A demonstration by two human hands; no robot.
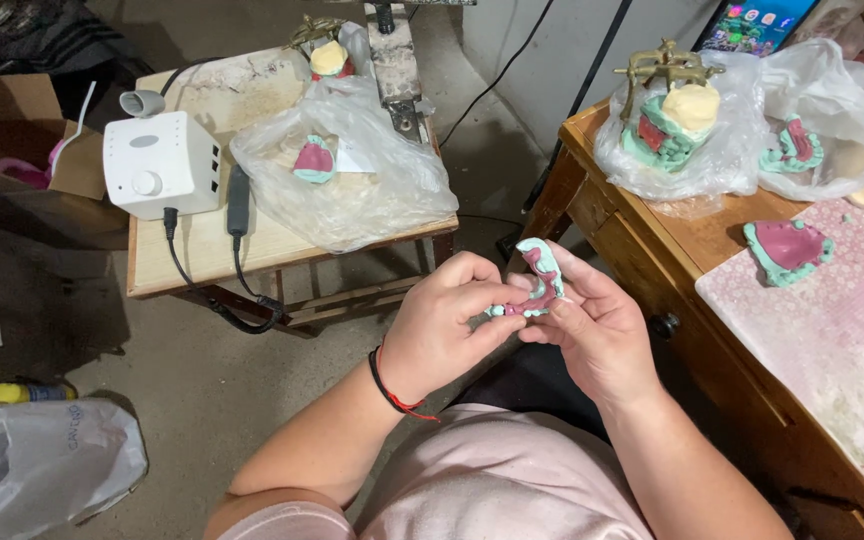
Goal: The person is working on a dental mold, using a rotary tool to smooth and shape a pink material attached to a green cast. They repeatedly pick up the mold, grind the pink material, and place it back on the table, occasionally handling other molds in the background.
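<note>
Left hand [447,325] and right hand [592,325] fingers pinch 1 green-pink dental cast [540,280]

A small dental cast [539,280], mint green along its rim and dark pink in the hollow, sits near the middle of the frame, raised off any bench. It is curved like a horseshoe and stands tilted on edge, one green end pointing up, the pink side turned toward the left. Its lower part is hidden by fingers.
</note>
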